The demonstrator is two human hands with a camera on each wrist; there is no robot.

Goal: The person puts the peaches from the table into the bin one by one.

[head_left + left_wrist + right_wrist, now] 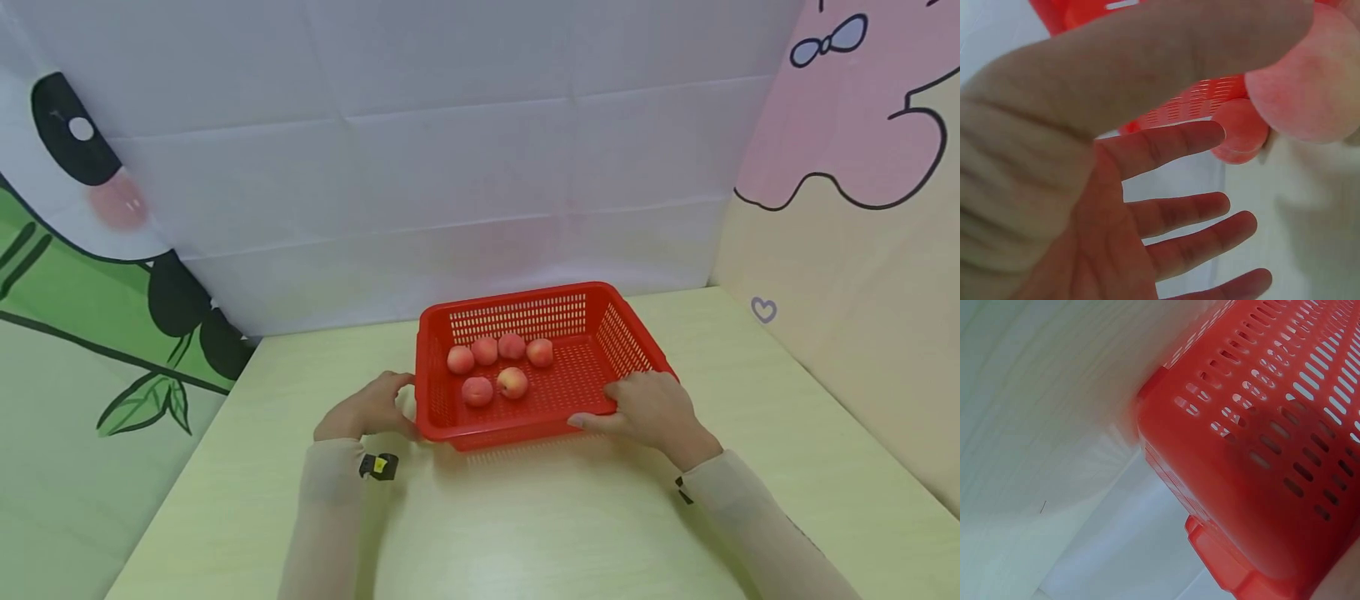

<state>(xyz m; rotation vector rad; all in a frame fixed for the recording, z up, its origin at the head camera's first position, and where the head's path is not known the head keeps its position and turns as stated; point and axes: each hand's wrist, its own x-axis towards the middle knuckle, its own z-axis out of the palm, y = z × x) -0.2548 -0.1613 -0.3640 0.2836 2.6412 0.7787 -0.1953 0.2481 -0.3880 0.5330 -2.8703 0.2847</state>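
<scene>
A red plastic basket (510,429) with slotted walls sits towards the back of the table, with several peaches (512,382) grouped in its left half. At its front right corner my right hand (651,410) grips the rim, thumb along the front edge and fingers inside. My left hand (372,410) is at the basket's left side, thumb and forefinger by the wall. In the left wrist view that hand's fingers (1188,203) are straight and spread, and a large peach (1310,81) shows beyond the thumb. The right wrist view shows the basket (1210,469) close up.
The pale wooden table (480,533) extends in front of the basket and to both sides. A white cloth backdrop (450,167) stands behind it, and a cream wall panel (847,317) borders the right. Dark bands are on both wrists.
</scene>
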